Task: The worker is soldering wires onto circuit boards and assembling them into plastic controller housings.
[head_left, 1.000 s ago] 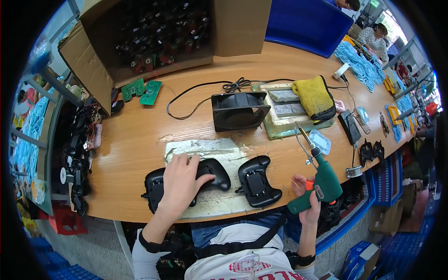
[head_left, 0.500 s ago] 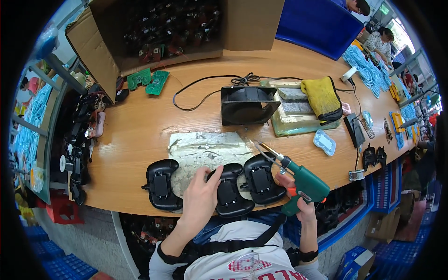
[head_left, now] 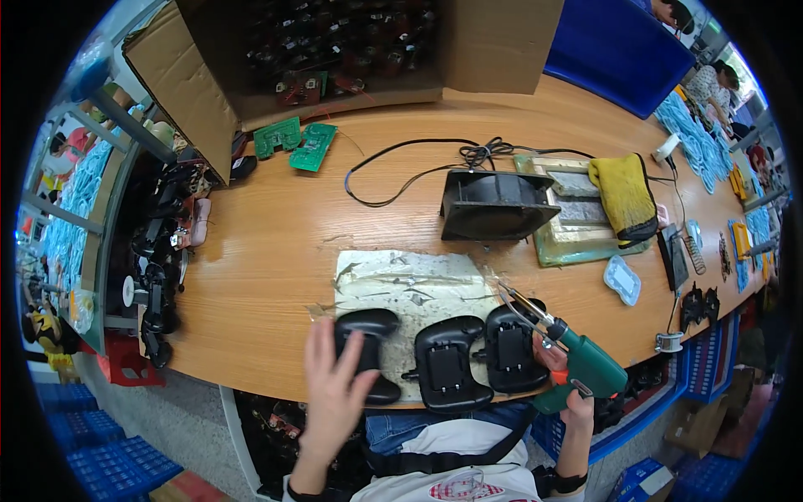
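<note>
Workbench (head_left: 276, 251); controller shell (head_left: 368, 356) under left grip (head_left: 335, 389)

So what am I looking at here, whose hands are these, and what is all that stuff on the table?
This is one picture from a wide fisheye camera worn on a person's head, looking down, so straight edges bend. No machine: the two bare hands are the wearer's own. The left hand rests on the leftmost of three black game controller shells, which lie on the wooden workbench. The right hand grips a green soldering gun, its tip over the rightmost shell. Farther back are a small black fan, a yellow cloth, green circuit boards and an open cardboard box.
</note>
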### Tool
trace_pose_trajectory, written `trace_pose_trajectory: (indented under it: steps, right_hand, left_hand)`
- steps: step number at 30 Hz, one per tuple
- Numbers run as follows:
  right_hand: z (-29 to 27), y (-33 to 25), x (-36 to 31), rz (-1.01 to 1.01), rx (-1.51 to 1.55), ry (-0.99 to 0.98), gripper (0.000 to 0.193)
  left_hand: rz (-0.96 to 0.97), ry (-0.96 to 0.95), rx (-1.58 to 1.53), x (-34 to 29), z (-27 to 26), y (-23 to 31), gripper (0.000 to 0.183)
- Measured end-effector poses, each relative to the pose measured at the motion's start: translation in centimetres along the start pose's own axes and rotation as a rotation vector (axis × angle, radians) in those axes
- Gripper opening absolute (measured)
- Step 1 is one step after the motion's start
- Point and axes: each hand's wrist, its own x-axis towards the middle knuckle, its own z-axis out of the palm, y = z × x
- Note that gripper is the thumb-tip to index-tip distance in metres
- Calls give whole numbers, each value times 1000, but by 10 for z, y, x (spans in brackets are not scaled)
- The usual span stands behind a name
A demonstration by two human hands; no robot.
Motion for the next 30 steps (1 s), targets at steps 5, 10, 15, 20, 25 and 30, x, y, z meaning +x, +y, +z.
trace_pose_trajectory:
  steps: [5, 10, 15, 20, 25, 30]
  right_hand:
    - [0, -4, 2, 21, -5, -23, 67]
    - [-8, -5, -2, 27, 43, -58, 72]
    - [-14, 5, -15, 59, 82, 74, 64]
    - [2, -14, 6, 104, 132, 57, 61]
    - [-3, -21, 12, 108, 152, 107, 58]
    - [-6, -20, 10, 103, 194, 165, 56]
  left_hand:
    - [-84, -37, 17, 11, 4, 32, 58]
    - [94, -165, 53, 30, -10, 15, 59]
    - [96, -234, -7, 20, -8, 13, 61]
    - [159, -155, -38, 46, -25, -3, 68]
    - [231, 74, 291, 186, -34, -62, 80]
    - [135, 221, 228, 312, -46, -103, 91]
